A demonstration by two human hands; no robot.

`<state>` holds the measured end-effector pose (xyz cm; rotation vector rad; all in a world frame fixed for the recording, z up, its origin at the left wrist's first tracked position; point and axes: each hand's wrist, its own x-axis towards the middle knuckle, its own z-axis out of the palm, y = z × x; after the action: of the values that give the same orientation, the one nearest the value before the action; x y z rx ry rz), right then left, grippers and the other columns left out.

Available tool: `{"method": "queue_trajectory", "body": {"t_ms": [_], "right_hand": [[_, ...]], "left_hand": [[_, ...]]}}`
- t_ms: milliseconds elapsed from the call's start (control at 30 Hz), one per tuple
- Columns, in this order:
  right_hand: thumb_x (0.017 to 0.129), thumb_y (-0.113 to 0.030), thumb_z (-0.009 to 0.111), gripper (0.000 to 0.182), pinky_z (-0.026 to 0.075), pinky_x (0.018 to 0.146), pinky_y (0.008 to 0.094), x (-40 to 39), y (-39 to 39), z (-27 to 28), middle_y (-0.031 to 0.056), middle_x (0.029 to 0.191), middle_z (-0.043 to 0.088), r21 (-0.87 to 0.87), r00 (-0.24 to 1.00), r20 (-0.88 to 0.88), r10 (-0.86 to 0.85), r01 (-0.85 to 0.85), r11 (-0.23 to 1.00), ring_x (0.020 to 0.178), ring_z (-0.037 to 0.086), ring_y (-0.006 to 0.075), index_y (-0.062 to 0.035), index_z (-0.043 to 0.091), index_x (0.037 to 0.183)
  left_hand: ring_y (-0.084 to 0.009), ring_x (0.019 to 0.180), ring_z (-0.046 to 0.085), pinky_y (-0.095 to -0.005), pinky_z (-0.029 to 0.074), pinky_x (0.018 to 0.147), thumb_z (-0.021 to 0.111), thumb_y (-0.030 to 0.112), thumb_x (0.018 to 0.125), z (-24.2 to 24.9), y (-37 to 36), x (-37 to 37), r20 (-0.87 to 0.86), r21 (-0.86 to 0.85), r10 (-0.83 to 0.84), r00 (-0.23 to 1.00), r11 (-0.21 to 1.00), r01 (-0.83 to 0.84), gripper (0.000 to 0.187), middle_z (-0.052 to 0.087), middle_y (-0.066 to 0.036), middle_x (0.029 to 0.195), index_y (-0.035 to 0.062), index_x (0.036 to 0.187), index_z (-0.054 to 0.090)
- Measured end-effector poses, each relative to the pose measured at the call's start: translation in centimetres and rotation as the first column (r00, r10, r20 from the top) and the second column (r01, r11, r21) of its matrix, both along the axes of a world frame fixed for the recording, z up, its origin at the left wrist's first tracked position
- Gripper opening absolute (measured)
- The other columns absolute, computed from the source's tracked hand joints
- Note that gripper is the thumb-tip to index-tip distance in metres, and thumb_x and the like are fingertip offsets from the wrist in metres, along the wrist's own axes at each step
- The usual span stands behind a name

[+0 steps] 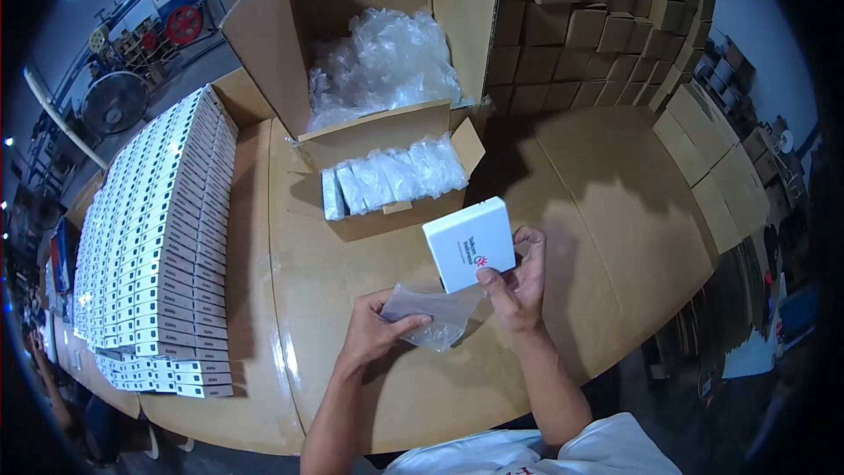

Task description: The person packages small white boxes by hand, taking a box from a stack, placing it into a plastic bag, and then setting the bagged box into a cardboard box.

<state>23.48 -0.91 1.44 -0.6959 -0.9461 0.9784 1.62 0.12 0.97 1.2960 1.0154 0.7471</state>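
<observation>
My right hand grips a small white box with dark print and a red logo on its face, thumb on the front and fingers behind. Lower and to the left, my left hand pinches a clear plastic bag; the bag's upper edge lies close under the box's lower edge. Beyond my hands stands an open cardboard carton holding a row of plastic-wrapped boxes. A larger open carton behind it is filled with loose clear plastic bags.
Tall stacks of white boxes stand at the left of the cardboard-covered table. Many brown cartons are piled at the back right. A fan and machinery are at the far left. Part of another person's arm shows at the left edge.
</observation>
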Motion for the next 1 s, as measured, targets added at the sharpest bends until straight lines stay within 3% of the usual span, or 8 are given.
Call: {"method": "queue_trajectory", "body": {"t_ms": [200,333,500,733,833,1000], "right_hand": [[0.085,-0.002,0.075,0.05,0.049,0.08,0.0271,-0.3,0.1,-0.7,0.0081,0.098,0.056,0.018,0.98,0.191,-0.046,0.043,0.999,0.091,0.059,0.0127,-0.006,0.037,0.115],[0.085,-0.006,0.076,0.048,0.046,0.08,0.0269,0.2,-0.1,-0.6,0.0052,0.097,0.053,-0.053,0.968,0.237,0.077,-0.066,0.996,0.091,0.056,0.0119,-0.0056,0.039,0.115],[0.082,0.003,0.066,0.045,0.044,0.083,0.0287,0.8,-0.2,-0.3,0.0071,0.1,0.051,-0.052,0.982,0.161,0.095,-0.087,0.995,0.094,0.049,0.0118,-0.0056,0.037,0.116],[0.08,0.001,0.063,0.041,0.04,0.088,0.031,1.0,-0.3,0.2,0.0065,0.102,0.046,-0.029,0.99,0.05,0.135,-0.134,0.991,0.095,0.045,0.012,-0.0077,0.036,0.11],[0.077,0.003,0.062,0.041,0.038,0.09,0.0306,1.6,0.0,-0.7,0.0061,0.102,0.044,-0.009,0.974,0.163,0.156,-0.156,0.988,0.096,0.044,0.0123,-0.008,0.036,0.107],[0.077,0.002,0.062,0.038,0.038,0.089,0.0299,1.6,0.2,-0.9,0.0053,0.1,0.044,0.013,0.965,0.19,0.182,-0.188,0.982,0.095,0.044,0.012,-0.0066,0.038,0.105]], "left_hand": [[-0.0105,0.084,0.067,-0.0279,0.055,0.076,0.083,0.006,0.077,-0.4,0.0,-0.2,0.015,0.01,0.003,1.0,1.0,-0.003,0.029,0.074,-0.006,0.094,-0.0013,0.103,0.073],[-0.0108,0.083,0.067,-0.028,0.055,0.075,0.083,0.005,0.077,-0.8,0.2,-0.4,-0.005,0.018,0.033,0.999,0.999,-0.033,0.028,0.074,-0.006,0.093,-0.0007,0.102,0.073],[-0.011,0.082,0.067,-0.0279,0.055,0.074,0.082,0.005,0.077,-1.4,0.5,-0.6,0.008,0.068,0.08,0.997,0.994,-0.081,0.026,0.073,-0.006,0.092,-0.0005,0.101,0.072],[-0.0109,0.085,0.066,-0.0278,0.055,0.077,0.081,0.004,0.078,-1.3,0.4,-0.1,0.02,0.025,0.068,0.997,0.997,-0.069,0.026,0.073,-0.006,0.093,-0.0005,0.102,0.071],[-0.011,0.086,0.066,-0.0277,0.054,0.078,0.081,0.004,0.078,-0.9,0.3,0.0,-0.015,0.034,0.047,0.999,0.998,-0.047,0.027,0.072,-0.006,0.093,-0.0007,0.102,0.071],[-0.0115,0.087,0.066,-0.0282,0.054,0.08,0.081,0.003,0.077,-0.9,0.4,0.0,-0.035,0.029,0.017,0.999,0.999,-0.016,0.03,0.072,-0.006,0.095,-0.0009,0.105,0.07]]}}
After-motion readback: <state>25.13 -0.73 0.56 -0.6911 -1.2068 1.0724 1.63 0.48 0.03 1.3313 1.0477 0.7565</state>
